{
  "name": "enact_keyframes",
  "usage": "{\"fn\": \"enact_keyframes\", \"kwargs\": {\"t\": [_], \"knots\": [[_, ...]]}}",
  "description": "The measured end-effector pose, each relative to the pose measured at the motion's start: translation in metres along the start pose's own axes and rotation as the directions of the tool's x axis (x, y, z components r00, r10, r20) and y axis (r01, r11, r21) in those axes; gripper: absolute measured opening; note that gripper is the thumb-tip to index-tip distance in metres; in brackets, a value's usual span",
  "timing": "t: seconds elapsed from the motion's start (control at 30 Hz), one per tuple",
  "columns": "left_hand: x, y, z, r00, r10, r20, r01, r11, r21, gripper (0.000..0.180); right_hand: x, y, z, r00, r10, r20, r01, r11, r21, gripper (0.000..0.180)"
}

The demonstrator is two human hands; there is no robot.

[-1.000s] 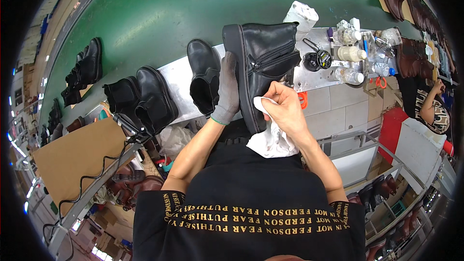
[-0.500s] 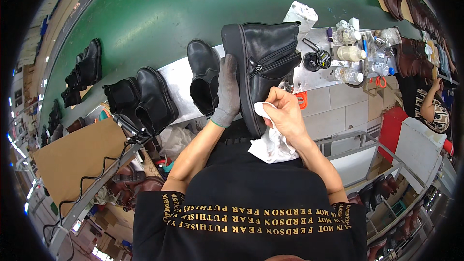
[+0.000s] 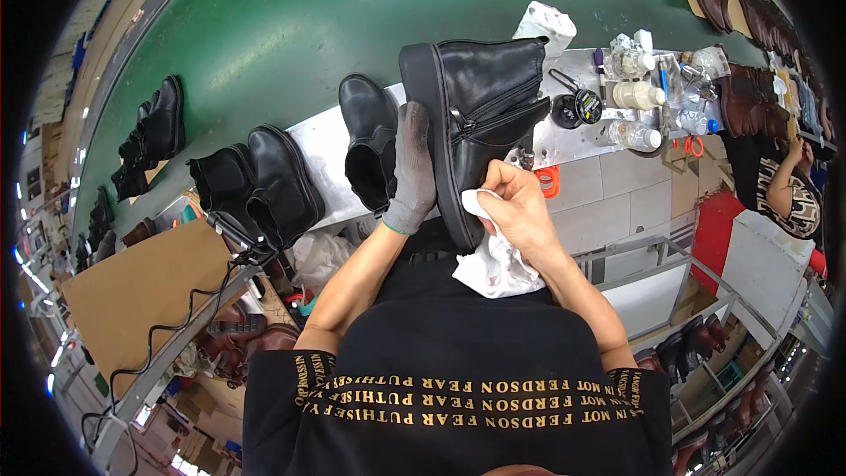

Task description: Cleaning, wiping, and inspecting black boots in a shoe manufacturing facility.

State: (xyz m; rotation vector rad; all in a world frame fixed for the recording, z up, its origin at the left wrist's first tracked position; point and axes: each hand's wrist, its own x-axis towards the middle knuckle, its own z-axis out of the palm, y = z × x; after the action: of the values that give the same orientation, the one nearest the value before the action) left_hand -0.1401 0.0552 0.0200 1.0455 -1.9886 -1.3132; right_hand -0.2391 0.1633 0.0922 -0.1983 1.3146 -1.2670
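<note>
The right hand (image 3: 520,211) was bare and closed in a pinch on a bunched white cloth (image 3: 493,256), pressing a corner of it against the lower side of a black zip ankle boot (image 3: 480,115), close to the sole edge; the rest of the cloth hung loose below the wrist; the left hand (image 3: 412,167), in a grey knit glove, lay with fingers straight and pressed together flat along the boot's thick sole, propping it on its side at the near edge of the grey workbench (image 3: 608,185); the step in hand looked like wiping the upper clean near the sole, with the zip side turned up toward the camera; the next move would seem to call for a steady brace from the gloved hand while the cloth travelled along the seam, or for turning the boot to reach another face; just to the left stood another black boot (image 3: 368,137) upright on the bench, and further left a pair of black boots (image 3: 260,189) near the bench's left end; toward the right end sat bottles and small tools (image 3: 634,92).
</note>
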Motion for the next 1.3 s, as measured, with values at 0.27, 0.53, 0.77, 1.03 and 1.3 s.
{"fn": "enact_keyframes", "kwargs": {"t": [0.27, 0.53, 0.77, 1.03, 1.3], "knots": [[0.002, -0.013, 0.008, 0.973, 0.162, -0.163, -0.163, 0.987, 0.006, 0.018, 0.004, 0.001, -0.013, 0.98, 0.005, 0.198, 0.008, 0.998, -0.066, 0.019], [-0.003, -0.025, 0.004, 0.994, -0.104, 0.029, 0.108, 0.973, -0.202, 0.036, 0.002, 0.0, -0.004, 0.999, -0.008, 0.032, 0.009, 1.0, -0.013, 0.018], [-0.004, -0.02, 0.009, 0.998, 0.022, -0.065, -0.032, 0.987, -0.155, 0.038, 0.006, 0.004, -0.019, 0.966, -0.017, 0.258, 0.046, 0.993, -0.107, 0.019], [0.001, -0.006, 0.008, 0.988, -0.128, -0.081, 0.088, 0.921, -0.38, 0.019, 0.003, 0.002, -0.006, 0.997, -0.018, 0.076, 0.024, 0.996, -0.083, 0.019], [0.0, -0.011, 0.008, 0.963, -0.251, -0.101, 0.147, 0.799, -0.583, 0.027, 0.008, -0.005, -0.021, 0.922, 0.054, 0.383, 0.026, 0.979, -0.202, 0.021]]}}
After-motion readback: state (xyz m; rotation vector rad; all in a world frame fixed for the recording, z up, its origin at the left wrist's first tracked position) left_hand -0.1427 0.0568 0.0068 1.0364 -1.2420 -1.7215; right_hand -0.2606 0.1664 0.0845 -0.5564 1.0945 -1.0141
